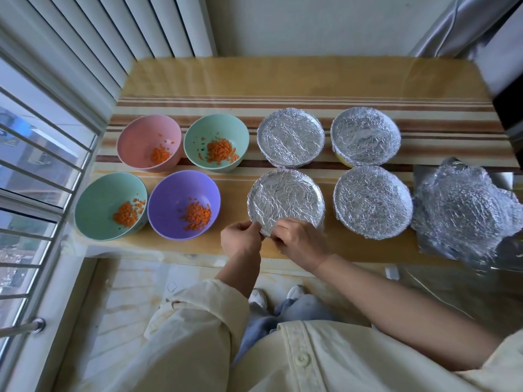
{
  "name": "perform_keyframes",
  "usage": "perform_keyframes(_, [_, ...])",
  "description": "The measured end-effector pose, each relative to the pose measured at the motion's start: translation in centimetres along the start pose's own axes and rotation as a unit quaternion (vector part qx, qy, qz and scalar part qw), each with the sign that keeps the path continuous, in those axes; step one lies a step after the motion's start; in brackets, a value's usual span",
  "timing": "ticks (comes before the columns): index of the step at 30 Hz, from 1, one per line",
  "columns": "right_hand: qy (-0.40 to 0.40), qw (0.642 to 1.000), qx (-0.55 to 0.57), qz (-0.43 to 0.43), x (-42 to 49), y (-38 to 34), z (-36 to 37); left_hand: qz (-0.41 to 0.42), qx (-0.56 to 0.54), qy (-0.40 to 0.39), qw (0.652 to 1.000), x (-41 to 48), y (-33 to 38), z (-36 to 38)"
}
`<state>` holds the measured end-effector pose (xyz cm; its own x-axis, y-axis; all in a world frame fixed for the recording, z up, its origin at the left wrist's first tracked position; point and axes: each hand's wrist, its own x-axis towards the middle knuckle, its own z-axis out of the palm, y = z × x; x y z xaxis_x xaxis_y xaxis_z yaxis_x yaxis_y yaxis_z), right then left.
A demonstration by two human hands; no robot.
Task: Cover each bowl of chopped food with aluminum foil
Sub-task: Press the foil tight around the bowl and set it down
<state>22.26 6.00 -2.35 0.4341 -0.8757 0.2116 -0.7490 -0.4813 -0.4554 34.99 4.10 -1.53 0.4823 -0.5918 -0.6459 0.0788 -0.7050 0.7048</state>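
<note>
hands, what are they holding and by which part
The left hand and right hand both pinch the foil cover beside the purple bowl, at its edge nearest the person.

A home: striped-cloth table (283, 80) beside barred window (36, 171).

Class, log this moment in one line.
step: crimping near-centre bowl's crinkled aluminium foil cover | left hand: pinches cover rim | right hand: same | foil-covered bowls: four | open coloured bowls: four

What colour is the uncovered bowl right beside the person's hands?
Purple bowl, holding chopped orange food; the head view shows it best.
</note>
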Motion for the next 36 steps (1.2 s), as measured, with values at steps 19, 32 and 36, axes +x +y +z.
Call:
perform_keyframes(19, [0.002, 1.000, 0.017, -0.015, -0.3, 0.5, 0.0, 0.141, 0.133, -0.079, 0.978, 1.8, -0.6, 0.0])
perform_keyframes(32, [-0.027, 1.000, 0.015, 0.002, -0.4, 0.3, 0.4, 0.047, 0.169, -0.132, 0.976, 0.4, -1.9, 0.0])
perform_keyframes(36, [-0.040, 0.999, 0.032, -0.004, -0.7, 1.1, -0.1, 0.060, 0.209, -0.114, 0.969, 1.0, -1.1, 0.1])
